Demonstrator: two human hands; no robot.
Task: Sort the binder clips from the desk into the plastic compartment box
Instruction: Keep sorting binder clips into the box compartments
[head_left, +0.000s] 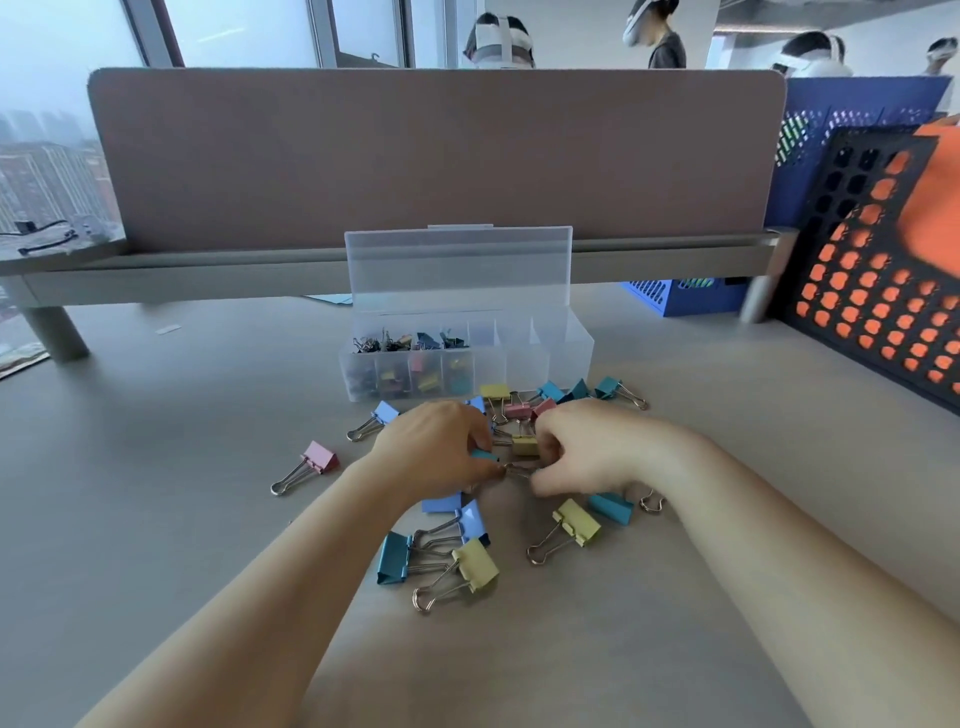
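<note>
Desk (156, 467) strewn with loose binder clips (475, 564) around both hands. Left hand (436, 447) curled round teal clip (485, 456), right hand (587, 447) pinching that clip's wire handles (517, 471), yellow clip (524, 445) just behind its fingers. Plastic compartment box (571, 358) sits just beyond the pile, lid up, 4 leftmost front cells holding clips.

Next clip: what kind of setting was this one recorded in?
Most likely an open-plan office on a high floor: a pale desk backed by a mauve fabric divider panel, large windows overlooking city buildings, and a blue perforated plastic crate at the right.
</note>
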